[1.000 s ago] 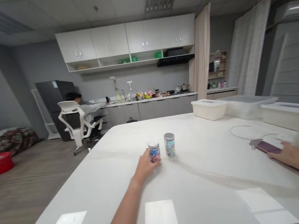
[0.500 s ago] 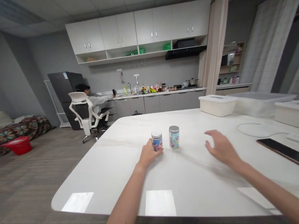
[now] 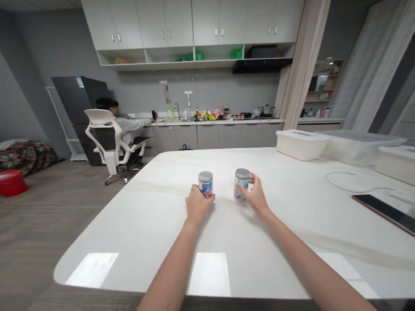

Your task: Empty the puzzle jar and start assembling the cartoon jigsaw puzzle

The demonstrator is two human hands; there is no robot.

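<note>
Two small cylindrical cans with silver lids stand upright on the white table point(image 3: 132, 228), a short gap between them. The left one, a blue can point(image 3: 205, 180), has a colourful picture label. My left hand point(image 3: 198, 204) is closed around its lower left side, thumb in front. The other, a light teal can point(image 3: 241, 184), is tilted slightly. My right hand point(image 3: 256, 196) grips it from the right, with the thumb on its front and the fingers behind its right side.
At the right lie a black tablet point(image 3: 397, 214) and a white cable point(image 3: 351, 188). Cream lidded boxes point(image 3: 301, 145) and a clear plastic bin point(image 3: 356, 147) stand behind them. Beyond the table, a person sits in a white office chair point(image 3: 107, 138) by the kitchen counter.
My right hand has moved left from bare table and taken hold of the teal can. My left hand stays on the blue can. The view has shifted slightly.
</note>
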